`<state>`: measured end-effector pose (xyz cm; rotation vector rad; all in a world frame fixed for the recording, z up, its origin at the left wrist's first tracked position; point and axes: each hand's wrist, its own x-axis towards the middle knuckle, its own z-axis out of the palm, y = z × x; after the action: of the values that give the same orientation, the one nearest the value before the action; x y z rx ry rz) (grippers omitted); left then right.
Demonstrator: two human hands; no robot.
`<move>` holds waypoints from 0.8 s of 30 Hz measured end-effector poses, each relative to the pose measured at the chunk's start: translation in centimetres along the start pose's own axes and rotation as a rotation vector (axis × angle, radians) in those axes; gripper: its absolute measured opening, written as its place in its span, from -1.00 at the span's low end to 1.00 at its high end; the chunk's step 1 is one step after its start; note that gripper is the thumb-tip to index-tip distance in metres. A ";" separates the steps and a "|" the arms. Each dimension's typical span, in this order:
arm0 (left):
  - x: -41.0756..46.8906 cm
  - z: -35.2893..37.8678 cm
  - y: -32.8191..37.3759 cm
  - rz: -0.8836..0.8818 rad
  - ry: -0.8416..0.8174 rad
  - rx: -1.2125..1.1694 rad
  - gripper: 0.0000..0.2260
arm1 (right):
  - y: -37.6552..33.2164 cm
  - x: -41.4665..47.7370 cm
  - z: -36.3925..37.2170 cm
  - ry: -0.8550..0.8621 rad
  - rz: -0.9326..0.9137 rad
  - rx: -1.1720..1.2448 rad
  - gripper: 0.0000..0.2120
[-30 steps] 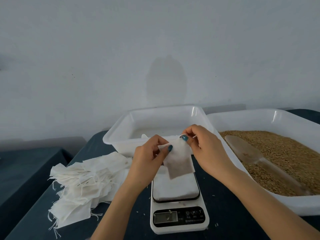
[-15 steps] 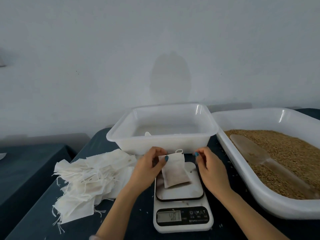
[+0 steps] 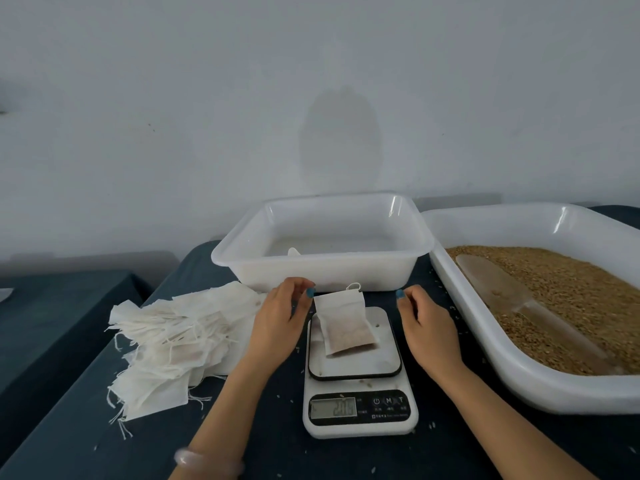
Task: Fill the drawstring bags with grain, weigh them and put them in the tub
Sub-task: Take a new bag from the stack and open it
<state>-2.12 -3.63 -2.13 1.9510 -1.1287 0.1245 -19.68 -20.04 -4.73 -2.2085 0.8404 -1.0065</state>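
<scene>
Both hands have let go since half a second ago: the left hand (image 3: pixel 277 317), which was pinching the bag's top edge, now hovers beside it, and the right hand (image 3: pixel 427 323) sits further out to the side. The filled bag (image 3: pixel 346 327) lies alone on the scale (image 3: pixel 362 429).

Open dark tablecloth (image 3: pixel 263 427) shows on either side of the scale, under both forearms, dotted with loose grains. Just beyond the scale's far edge rises the near wall of the empty-looking tub (image 3: pixel 322 271); a small white corner shows inside it by the left wall. To the right, the rim of the grain tub (image 3: pixel 502 375) runs close beside the right wrist, with grain (image 3: pixel 571 289) and a clear scoop (image 3: pixel 502 289) lying in it. To the left, a loose pile of empty bags (image 3: pixel 173 341) reaches right up to the left hand. The table's left edge drops off beyond the pile.

Left fingers are loosely curved and hold nothing; the thumb tip is just beside the bag's top-left corner, and contact cannot be told. Right fingers are relaxed, empty, well apart from the bag.

Flat and slightly skewed on the weighing plate, the bag has its gathered top overhanging the plate's far edge, its drawstring loop towards the tub. Its lower part shows brownish through the white fabric. The display (image 3: pixel 333 408) is lit, but its digits are too blurred to read.
</scene>
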 end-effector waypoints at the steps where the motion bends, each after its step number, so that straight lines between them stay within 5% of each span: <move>1: 0.1 0.1 0.0 -0.001 0.000 0.000 -0.81 | 0.0 0.0 0.0 0.001 0.000 -0.003 -0.80; 19: 1.6 1.4 2.3 -0.092 -0.209 -0.040 -0.85 | -0.2 0.0 -0.2 -0.004 -0.040 -0.023 -0.83; 24: 2.0 0.5 2.2 -0.088 -0.113 -0.055 -0.87 | -0.2 0.0 -0.3 -0.003 -0.045 -0.016 -0.84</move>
<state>-2.72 -5.79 -0.17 1.9755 -1.1049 -0.0634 -19.93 -19.99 -4.44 -2.2513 0.8026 -1.0205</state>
